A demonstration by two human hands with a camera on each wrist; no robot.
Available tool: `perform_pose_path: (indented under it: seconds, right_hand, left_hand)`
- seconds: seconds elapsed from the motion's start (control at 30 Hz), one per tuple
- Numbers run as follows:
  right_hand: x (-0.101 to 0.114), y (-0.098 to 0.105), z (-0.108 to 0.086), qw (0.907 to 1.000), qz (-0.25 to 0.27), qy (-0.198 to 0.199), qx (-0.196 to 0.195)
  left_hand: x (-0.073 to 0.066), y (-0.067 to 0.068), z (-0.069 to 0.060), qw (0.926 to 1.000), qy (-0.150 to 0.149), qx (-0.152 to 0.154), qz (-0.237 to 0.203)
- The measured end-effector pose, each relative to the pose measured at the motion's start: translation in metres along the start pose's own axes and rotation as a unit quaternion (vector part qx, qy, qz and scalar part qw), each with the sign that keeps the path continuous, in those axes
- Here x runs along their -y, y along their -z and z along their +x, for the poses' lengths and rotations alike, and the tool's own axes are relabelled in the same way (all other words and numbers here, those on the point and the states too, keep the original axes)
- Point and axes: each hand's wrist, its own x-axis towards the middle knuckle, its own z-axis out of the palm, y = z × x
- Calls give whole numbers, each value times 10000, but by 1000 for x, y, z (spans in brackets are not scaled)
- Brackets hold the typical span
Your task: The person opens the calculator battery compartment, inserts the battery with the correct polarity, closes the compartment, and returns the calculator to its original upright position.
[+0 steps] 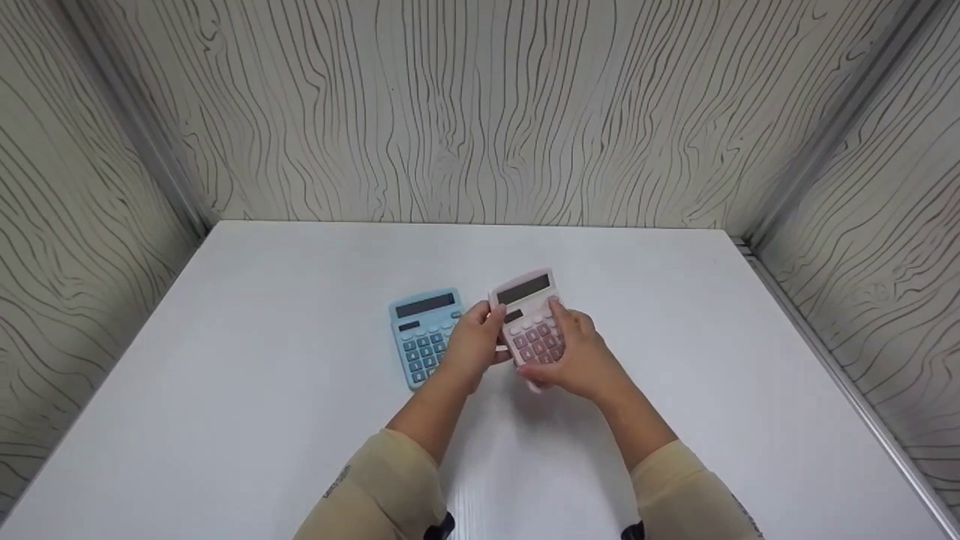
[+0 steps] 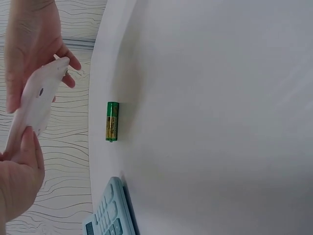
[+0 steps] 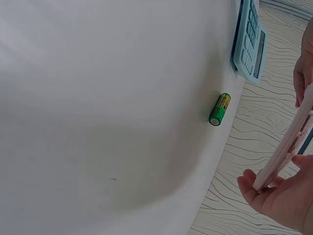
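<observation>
Both hands hold a pink calculator (image 1: 534,309) raised over the table, its keys and display facing up in the head view. The left hand (image 1: 472,343) pinches its left edge; the right hand (image 1: 583,358) grips the right edge and lower part, thumb near the bottom. Its pale back (image 2: 41,98) shows in the left wrist view, with a small dark spot. A green battery (image 2: 112,121) lies on the table beneath, also visible in the right wrist view (image 3: 219,109); the hands and calculator hide it from the head view.
A blue calculator (image 1: 424,330) lies face up on the white table (image 1: 262,360), just left of the left hand, which partly covers it. Wood-grain panels (image 1: 480,112) stand behind the table and at both sides.
</observation>
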Motion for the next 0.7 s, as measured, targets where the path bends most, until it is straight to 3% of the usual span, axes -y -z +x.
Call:
perform_pose_path:
  seconds: [0.2, 0.37, 0.53, 0.7]
  right_hand:
    - [2, -2, -3, 9996, -276, -5, 80]
    - [5, -1, -4, 9997, -44, -66, 242]
    - [7, 1, -4, 9941, 945, -165, 511]
    - [9, 4, -4, 9739, 2125, -206, 767]
  left_hand:
    - [2, 1, -1, 10000, -16, 83, -46]
    - [2, 1, 0, 9998, -1, 162, -118]
    - [4, 2, 1, 9980, -36, 336, -527]
    - [4, 5, 0, 9931, -106, 523, -1045]
